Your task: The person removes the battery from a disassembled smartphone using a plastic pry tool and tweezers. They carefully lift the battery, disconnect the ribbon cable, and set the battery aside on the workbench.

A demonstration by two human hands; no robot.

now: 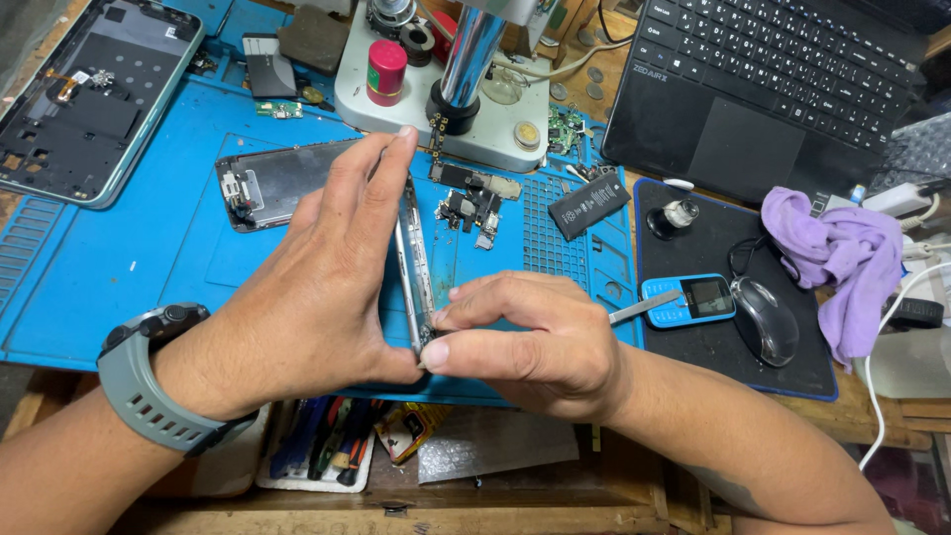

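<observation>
Fingers of the left hand (317,287) clamp a phone frame (414,263) held on edge above the blue mat (119,267). Right hand (525,337) pinches the frame's lower end, thumb meeting the left thumb, with tweezers (644,309) sticking out behind it (tips hidden). Just right lie a small blue phone (688,300), a mouse (765,319) and a purple cloth (842,263).

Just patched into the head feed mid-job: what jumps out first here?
Both hands meet at centre: the left hand props a phone frame on edge while the right hand pinches its lower end. Beneath lies a blue work mat strewn with parts. A purple cloth sits at right.
</observation>
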